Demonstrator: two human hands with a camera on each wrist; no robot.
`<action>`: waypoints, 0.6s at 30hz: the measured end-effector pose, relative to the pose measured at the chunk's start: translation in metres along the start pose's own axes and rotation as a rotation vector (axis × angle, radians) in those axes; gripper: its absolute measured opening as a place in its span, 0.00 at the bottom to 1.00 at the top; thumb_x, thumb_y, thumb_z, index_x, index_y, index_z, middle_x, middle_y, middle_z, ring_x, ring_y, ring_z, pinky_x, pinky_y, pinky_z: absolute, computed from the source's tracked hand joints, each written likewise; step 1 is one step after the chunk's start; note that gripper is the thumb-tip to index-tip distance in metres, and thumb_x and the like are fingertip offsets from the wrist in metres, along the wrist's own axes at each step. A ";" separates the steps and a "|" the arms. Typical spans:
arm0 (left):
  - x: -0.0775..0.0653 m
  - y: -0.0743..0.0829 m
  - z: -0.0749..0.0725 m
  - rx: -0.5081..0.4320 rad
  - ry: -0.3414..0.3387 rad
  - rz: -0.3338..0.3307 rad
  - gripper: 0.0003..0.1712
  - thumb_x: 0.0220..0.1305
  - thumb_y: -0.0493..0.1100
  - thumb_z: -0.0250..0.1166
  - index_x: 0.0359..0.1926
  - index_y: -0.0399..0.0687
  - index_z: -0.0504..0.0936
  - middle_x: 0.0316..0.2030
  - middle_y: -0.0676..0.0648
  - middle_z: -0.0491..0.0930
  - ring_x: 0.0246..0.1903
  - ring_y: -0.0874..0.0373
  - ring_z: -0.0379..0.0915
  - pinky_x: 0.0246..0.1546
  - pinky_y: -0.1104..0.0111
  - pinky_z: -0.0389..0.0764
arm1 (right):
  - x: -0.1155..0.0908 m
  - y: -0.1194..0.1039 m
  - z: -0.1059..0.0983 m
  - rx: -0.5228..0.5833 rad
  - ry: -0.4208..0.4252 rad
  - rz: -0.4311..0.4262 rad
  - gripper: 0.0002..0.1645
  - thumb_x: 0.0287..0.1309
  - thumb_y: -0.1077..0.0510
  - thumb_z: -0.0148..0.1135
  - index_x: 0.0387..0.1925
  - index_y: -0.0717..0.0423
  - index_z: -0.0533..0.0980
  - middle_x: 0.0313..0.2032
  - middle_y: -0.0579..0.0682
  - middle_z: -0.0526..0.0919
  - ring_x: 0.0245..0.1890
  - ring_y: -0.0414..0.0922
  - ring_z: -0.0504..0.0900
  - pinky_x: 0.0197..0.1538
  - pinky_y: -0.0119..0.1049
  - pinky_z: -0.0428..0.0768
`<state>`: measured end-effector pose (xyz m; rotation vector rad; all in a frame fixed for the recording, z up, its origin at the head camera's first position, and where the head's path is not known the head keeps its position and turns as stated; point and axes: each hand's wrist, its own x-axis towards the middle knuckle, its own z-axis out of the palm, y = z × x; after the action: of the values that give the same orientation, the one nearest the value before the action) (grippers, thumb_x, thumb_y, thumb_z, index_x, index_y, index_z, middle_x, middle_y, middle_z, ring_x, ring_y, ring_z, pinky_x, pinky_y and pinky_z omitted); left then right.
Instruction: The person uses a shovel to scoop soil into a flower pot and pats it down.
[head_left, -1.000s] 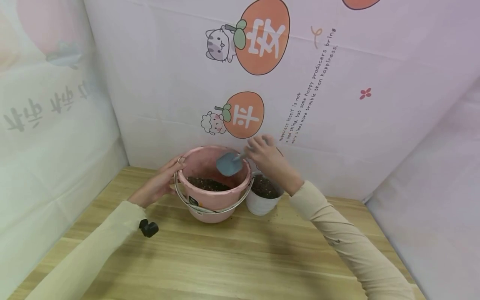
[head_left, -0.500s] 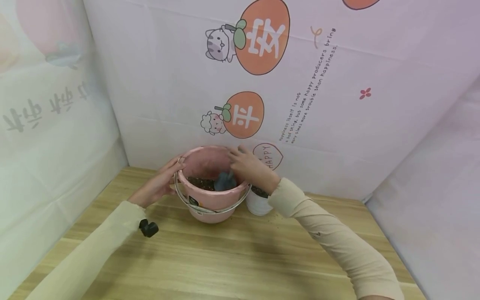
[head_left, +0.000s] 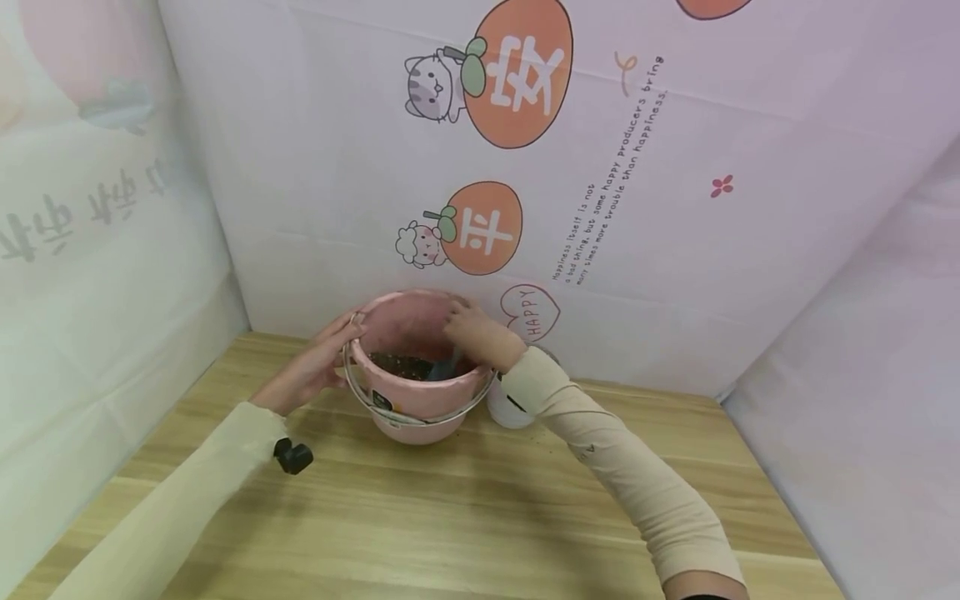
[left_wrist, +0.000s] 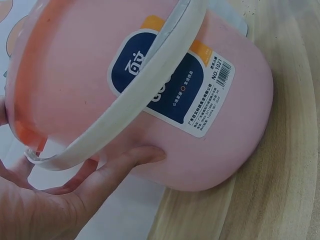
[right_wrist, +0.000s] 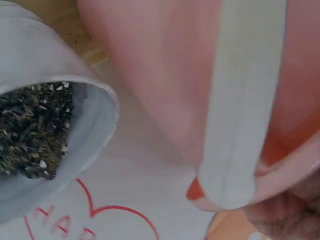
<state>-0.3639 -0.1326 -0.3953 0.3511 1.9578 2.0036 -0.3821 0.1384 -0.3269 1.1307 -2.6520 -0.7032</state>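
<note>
Pink bucket (head_left: pixel 416 392) and white pot (head_left: pixel 508 410) crowd the back wall (head_left: pixel 675 275), bare wooden tabletop (head_left: pixel 450 517) in front

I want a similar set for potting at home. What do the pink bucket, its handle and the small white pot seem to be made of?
Pink bucket: likely moulded plastic, smooth with a soft sheen and a printed sticker label.
Handle: a flat white band, probably plastic too; it looks matte.
Small white pot: smooth matte white wall holding soil; plastic or glazed ceramic, the look leaves it open.

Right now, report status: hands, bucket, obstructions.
Left hand flat against pink plastic bucket. Right hand inside bucket, gripping blue-grey scoop in soil. White pot close beside bucket.
</note>
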 end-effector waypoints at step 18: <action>0.002 -0.002 -0.001 0.015 0.003 0.005 0.42 0.82 0.60 0.50 0.86 0.66 0.39 0.81 0.38 0.49 0.58 0.49 0.65 0.35 0.65 0.78 | 0.008 0.010 0.011 0.385 -0.112 0.023 0.03 0.60 0.60 0.74 0.37 0.54 0.88 0.50 0.53 0.86 0.59 0.49 0.78 0.72 0.52 0.66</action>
<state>-0.3664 -0.1326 -0.3972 0.3570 1.9769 1.9947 -0.3974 0.1420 -0.3317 1.1726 -2.9770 -0.2606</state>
